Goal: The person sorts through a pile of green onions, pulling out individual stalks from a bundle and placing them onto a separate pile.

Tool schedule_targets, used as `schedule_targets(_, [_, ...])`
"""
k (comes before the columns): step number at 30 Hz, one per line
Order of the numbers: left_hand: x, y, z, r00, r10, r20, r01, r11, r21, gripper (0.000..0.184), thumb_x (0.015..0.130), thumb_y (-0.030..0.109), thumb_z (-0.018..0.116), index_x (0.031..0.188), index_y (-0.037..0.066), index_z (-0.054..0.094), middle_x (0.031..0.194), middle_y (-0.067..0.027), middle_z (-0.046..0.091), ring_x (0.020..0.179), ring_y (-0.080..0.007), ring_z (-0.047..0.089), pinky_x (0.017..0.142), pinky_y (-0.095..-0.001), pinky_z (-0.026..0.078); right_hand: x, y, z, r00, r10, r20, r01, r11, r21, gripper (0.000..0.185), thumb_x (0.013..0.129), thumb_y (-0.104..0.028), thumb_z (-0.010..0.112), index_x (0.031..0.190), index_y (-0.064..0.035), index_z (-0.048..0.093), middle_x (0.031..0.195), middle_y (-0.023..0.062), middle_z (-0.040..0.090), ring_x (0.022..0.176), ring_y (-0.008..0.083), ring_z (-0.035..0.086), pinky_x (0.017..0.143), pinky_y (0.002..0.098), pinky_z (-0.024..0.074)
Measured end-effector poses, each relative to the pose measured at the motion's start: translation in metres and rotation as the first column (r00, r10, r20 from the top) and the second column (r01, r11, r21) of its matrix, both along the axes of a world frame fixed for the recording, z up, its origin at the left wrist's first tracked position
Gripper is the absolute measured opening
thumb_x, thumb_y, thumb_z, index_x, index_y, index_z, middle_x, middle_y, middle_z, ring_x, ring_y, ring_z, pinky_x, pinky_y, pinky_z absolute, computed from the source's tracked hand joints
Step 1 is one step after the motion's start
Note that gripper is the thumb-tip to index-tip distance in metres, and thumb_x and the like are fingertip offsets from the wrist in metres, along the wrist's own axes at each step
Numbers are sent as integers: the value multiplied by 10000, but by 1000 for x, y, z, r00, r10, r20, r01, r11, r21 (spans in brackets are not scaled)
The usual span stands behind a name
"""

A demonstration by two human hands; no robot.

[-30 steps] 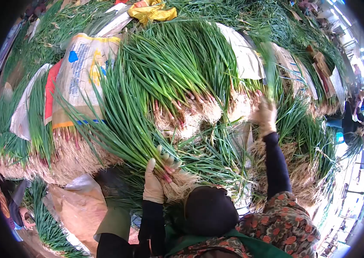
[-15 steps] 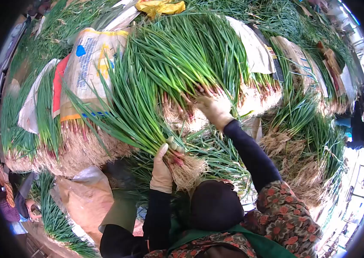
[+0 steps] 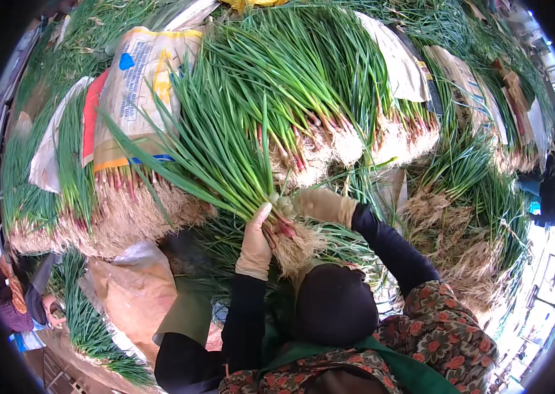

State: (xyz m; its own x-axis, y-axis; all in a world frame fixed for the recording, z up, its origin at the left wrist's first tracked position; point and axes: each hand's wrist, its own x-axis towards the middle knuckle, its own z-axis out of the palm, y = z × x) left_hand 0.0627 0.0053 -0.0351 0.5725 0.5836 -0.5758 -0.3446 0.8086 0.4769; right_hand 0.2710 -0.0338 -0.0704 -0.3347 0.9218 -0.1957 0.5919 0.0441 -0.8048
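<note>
My left hand (image 3: 256, 244), in a pale glove, is closed around the lower stalks of a bunch of spring onions (image 3: 228, 172). The long green leaves fan out to the upper left, and the reddish bases and pale roots (image 3: 298, 248) hang below the grip. Close beside it, my gloved right hand (image 3: 326, 205) reaches in from the right at the base of the bunch. Its fingertips are blurred and partly hidden, so what they hold does not show. Just beyond both hands lies a large heap of spring onions (image 3: 303, 72), roots toward me.
Printed sacks (image 3: 134, 98) cover more onions at left, and a white sack (image 3: 397, 59) lies on the heap at right. Loose root-ended onions (image 3: 451, 210) lie lower right. A brown sheet (image 3: 131, 289) is at lower left. People and objects stand along the far right edge.
My right hand has drawn back from the large heap, down and toward me, to the bunch. My left hand keeps its grip, with the bunch slightly higher and further right in view.
</note>
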Motion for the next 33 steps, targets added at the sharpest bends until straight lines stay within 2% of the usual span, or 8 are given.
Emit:
schedule_targets(4, [4,1,11,996,82,39,-81,996,-35,355,910,233,489,1167,-7,528,974,-116,629,774,-204,621,616,-326,533,-30,47,24,457,-654,-602,-59,653,-755,304,925,-325,516,876,-32,579,645,12,520,551,176,522,597,300,484])
schedule_targets(10, [-5,-1,7,980,131,152,-121,990,-73,325,909,232,458,1086,-31,531,1003,-144,614,777,-190,580,701,-317,502,-62,37,-18,95,-834,-543,-229,512,-828,382,873,-405,587,695,-70,550,490,-17,435,460,123,476,489,295,444])
schedule_targets(12, [-4,-5,1,963,170,210,-149,982,-113,308,910,230,459,1063,-26,537,983,-138,614,786,-193,585,706,-319,501,-70,31,-41,291,-792,-536,3,561,-828,303,900,-320,561,734,-67,577,529,1,493,462,130,482,451,289,427])
schedule_targets(14, [-4,-9,-1,984,164,62,-157,982,-109,274,913,235,468,1008,-8,552,901,-111,624,753,-204,609,660,-325,517,-77,28,-73,816,-364,-449,408,913,3,200,884,-226,544,851,-43,615,634,50,588,538,137,532,488,282,440])
schedule_targets(17, [-7,-14,-13,990,111,-83,-116,991,-61,262,916,245,479,988,9,567,859,-98,641,676,-213,623,573,-318,522,-71,44,-31,811,-582,-58,407,633,-658,226,842,-244,582,953,-53,632,766,118,653,715,175,623,658,297,489])
schedule_targets(24, [-12,-16,-1,980,123,-156,-125,992,2,328,911,251,470,1080,-13,568,830,-102,653,616,-180,605,536,-284,504,-66,42,-72,767,-55,639,204,966,-162,228,845,-173,511,1014,-62,617,835,185,663,793,314,664,672,433,517])
schedule_targets(28, [-25,0,20,999,39,26,-38,999,-38,379,916,282,456,1139,-12,544,852,-123,660,615,-157,603,502,-254,504,-30,18,-60,810,241,534,-147,966,-214,385,874,-225,517,1237,-103,488,877,176,650,790,290,665,650,436,515])
schedule_targets(33, [-14,-5,7,997,57,-49,-59,997,-51,397,917,297,449,1150,-11,542,765,-112,650,627,-173,620,498,-252,501,-25,79,-11,745,-280,605,162,957,242,318,839,-280,575,1030,-30,531,717,120,629,595,253,630,464,389,451])
